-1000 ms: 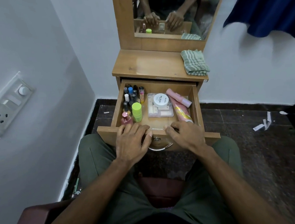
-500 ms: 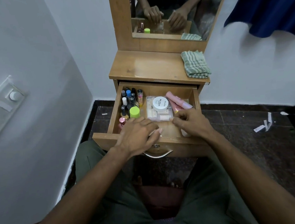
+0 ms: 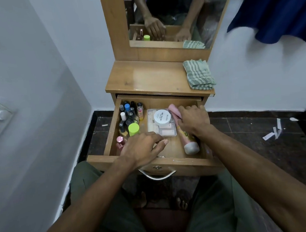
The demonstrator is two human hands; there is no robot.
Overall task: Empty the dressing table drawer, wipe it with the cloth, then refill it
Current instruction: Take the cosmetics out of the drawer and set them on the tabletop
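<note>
Emptying has barely begun: the open wooden drawer [image 3: 113,135] is full, the right hand [image 3: 193,121] curls on a pink tube [image 3: 174,110], the left hand [image 3: 142,149] hovers loosely open, and the striped green cloth [image 3: 198,74] lies unused at the bench's right edge.

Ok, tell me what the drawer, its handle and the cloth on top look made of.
Drawer: wood or wood-look laminate, smooth, grain visible, edges worn pale.
Handle: apparently metal, a shiny silver curved bar.
Cloth: woven fabric, matte, green and white stripes, soft folds.
</note>
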